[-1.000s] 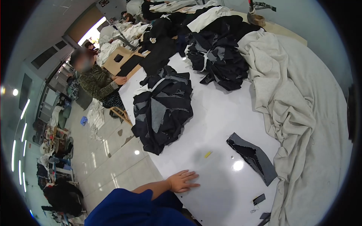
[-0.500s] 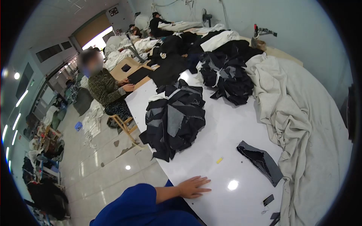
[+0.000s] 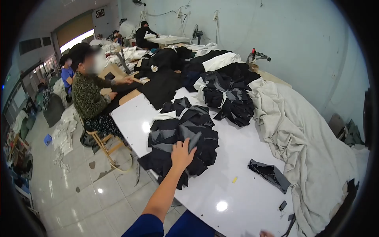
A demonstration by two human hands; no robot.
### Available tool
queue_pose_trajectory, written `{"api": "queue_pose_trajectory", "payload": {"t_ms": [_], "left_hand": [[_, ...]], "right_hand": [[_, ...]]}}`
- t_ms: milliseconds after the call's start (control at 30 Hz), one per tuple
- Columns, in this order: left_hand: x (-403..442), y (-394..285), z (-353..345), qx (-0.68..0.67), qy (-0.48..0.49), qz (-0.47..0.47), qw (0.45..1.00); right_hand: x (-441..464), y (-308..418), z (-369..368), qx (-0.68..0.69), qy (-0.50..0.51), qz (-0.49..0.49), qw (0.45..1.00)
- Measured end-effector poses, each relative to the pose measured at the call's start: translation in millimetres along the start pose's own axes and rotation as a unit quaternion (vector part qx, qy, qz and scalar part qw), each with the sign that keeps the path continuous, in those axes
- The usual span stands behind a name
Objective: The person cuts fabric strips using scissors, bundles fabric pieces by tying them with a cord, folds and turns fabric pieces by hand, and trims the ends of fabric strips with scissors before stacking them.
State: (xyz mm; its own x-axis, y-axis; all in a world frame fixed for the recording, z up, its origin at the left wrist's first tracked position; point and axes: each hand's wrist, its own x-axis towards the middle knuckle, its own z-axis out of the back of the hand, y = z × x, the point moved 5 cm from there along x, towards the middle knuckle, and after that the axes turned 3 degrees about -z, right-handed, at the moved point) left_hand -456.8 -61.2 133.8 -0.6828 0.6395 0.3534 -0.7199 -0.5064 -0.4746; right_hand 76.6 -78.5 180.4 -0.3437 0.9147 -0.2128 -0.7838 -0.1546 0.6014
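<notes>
Left hand [image 3: 182, 154] resting on near bundle [image 3: 183, 132], right hand [image 3: 266, 234] barely showing; can't tell either grip. Likely soft, heavyish; hold by white tie [image 3: 184, 112].

Two tied bundles of dark cloth [image 3: 179, 128] — one at 6 o'clock, one at 2 — share one white table [image 3: 241, 146] with one yellow scrap [image 3: 234, 179] at 5 and one folded grey piece [image 3: 274, 177] at 4; four co-workers [image 3: 91, 98] appear between 9 and 11.

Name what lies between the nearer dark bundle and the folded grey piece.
In the head view, a small yellow object lies between the bundle and grey piece.
</notes>
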Motion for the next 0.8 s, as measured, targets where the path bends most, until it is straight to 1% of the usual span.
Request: {"api": "queue_pose_trajectory", "payload": {"t_ms": [33, 67, 100, 133, 200, 233, 267, 333, 367, 400, 433, 467, 500, 533, 567, 600, 633, 667, 700, 733, 767, 800], "left_hand": [[-0.4, 10.1, -10.8, -0.077, -0.1, -0.03, 0.992], [-9.2, 7.7, -6.1, -0.071, -0.051, -0.004, 0.996], [-17.1, 4.9, 0.2, -0.063, 0.0, 0.014, 0.998], [-33.9, -0.6, 8.0, -0.099, 0.0, -0.052, 0.994], [-74.6, -6.8, 10.9, -0.102, 0.018, -0.095, 0.99], [-94.0, -20.6, 18.8, -0.121, 0.022, -0.119, 0.985], [-109.4, -29.8, 22.3, -0.131, 0.07, -0.131, 0.98], [-128.8, -50.7, 27.7, -0.166, 0.144, -0.157, 0.963], [-131.9, -60.3, 36.1, -0.206, 0.18, -0.143, 0.951], [-139.4, -66.1, 40.4, -0.246, 0.223, -0.118, 0.936], [-146.9, -66.6, 42.7, -0.264, 0.182, -0.12, 0.94], [-152.3, -68.0, 49.4, -0.263, 0.142, -0.101, 0.949], [-156.4, -71.6, 61.8, -0.255, 0.071, -0.111, 0.958], [-159.7, -68.9, 68.4, -0.218, -0.013, -0.16, 0.963], [-158.7, -63.9, 75.7, -0.188, -0.082, -0.211, 0.956], [-158.3, -54.7, 79.2, -0.167, -0.07, -0.193, 0.964], [-155.5, -50.3, 81.0, -0.124, -0.075, -0.169, 0.975], [-150.1, -44.9, 83.0, -0.076, -0.085, -0.144, 0.983], [-143.0, -40.5, 78.7, -0.077, -0.066, -0.129, 0.986], [-137.5, -37.9, 74.3, -0.079, -0.05, -0.113, 0.989], [-135.6, -42.1, 69.8, -0.071, -0.028, -0.107, 0.991], [-135.6, -46.4, 60.2, -0.041, -0.015, -0.108, 0.993]], "right_hand": [[17.1, 20.8, 9.3, -0.033, -0.061, 0.103, 0.992], [35.3, 45.2, 13.1, -0.005, -0.074, 0.156, 0.985], [49.5, 64.5, 11.9, 0.032, -0.066, 0.177, 0.982], [49.1, 114.6, 20.7, 0.045, -0.121, 0.282, 0.951], [48.6, 179.9, 25.6, 0.139, -0.108, 0.345, 0.922], [47.3, 204.8, 24.6, 0.196, -0.066, 0.368, 0.906], [43.5, 224.3, 22.8, 0.25, -0.027, 0.39, 0.886], [10.2, 255.5, 38.1, 0.34, 0.012, 0.481, 0.808], [-12.4, 267.2, 49.3, 0.341, -0.004, 0.522, 0.782], [-36.5, 278.6, 63.4, 0.293, -0.012, 0.546, 0.785], [-51.3, 282.3, 69.9, 0.245, -0.014, 0.566, 0.787], [-61.9, 274.9, 72.0, 0.213, -0.091, 0.685, 0.69], [-67.7, 271.4, 69.4, 0.246, -0.093, 0.656, 0.707], [-71.9, 274.8, 68.0, 0.279, -0.096, 0.626, 0.722], [-72.1, 266.6, 62.1, 0.265, -0.097, 0.596, 0.752], [-70.9, 258.2, 57.0, 0.25, -0.097, 0.57, 0.777], [-61.7, 247.1, 56.6, 0.186, -0.067, 0.655, 0.729], [-50.7, 234.2, 48.0, 0.184, -0.137, 0.683, 0.694], [-43.7, 232.8, 41.7, 0.182, -0.206, 0.708, 0.65], [-30.0, 234.8, 34.4, 0.176, -0.224, 0.553, 0.783], [-17.9, 233.2, 27.1, 0.158, -0.232, 0.374, 0.884], [26.6, 247.0, 18.7, 0.074, -0.121, 0.469, 0.872]]}}
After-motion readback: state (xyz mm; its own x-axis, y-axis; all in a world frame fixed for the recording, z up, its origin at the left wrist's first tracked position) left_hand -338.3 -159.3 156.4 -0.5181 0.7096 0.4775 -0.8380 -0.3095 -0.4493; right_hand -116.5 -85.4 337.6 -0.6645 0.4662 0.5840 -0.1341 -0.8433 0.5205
